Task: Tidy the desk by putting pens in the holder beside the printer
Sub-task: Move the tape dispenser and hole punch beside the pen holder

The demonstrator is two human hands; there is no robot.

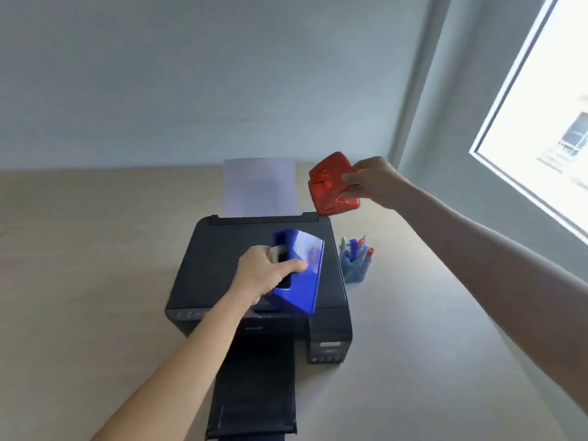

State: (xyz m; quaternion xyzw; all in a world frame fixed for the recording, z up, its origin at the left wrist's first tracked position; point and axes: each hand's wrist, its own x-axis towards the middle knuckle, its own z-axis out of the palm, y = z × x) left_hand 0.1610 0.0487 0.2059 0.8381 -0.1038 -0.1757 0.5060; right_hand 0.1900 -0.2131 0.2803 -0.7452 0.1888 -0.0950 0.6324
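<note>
A blue mesh pen holder stands on the desk just right of the black printer, with several pens and markers upright in it. My left hand is over the printer's lid, gripping a blue tape dispenser with a tape roll in it. My right hand is raised above the printer's back right corner, holding a red hole punch in the air.
White paper stands in the printer's rear feed. The printer's black output tray extends toward me. The light wooden desk runs to a grey wall, and a bright window is at the right.
</note>
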